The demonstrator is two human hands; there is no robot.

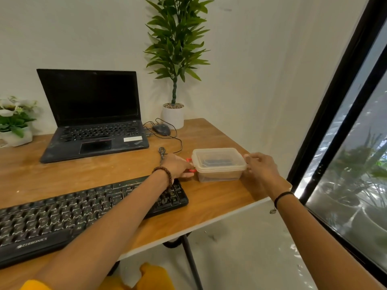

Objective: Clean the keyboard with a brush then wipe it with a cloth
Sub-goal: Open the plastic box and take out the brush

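A black keyboard lies along the near left of the wooden desk. To its right stands a clear plastic box with its lid on; a dark object shows faintly inside. My left hand grips the red clip on the box's left end. My right hand holds the right end of the lid with curled fingers. No brush or cloth is visible outside the box.
An open black laptop sits at the back left, with a wired mouse and its cable beside it. A metal key clasp lies near my left hand. A potted plant and white flowers stand at the back. The desk edge runs close right of the box.
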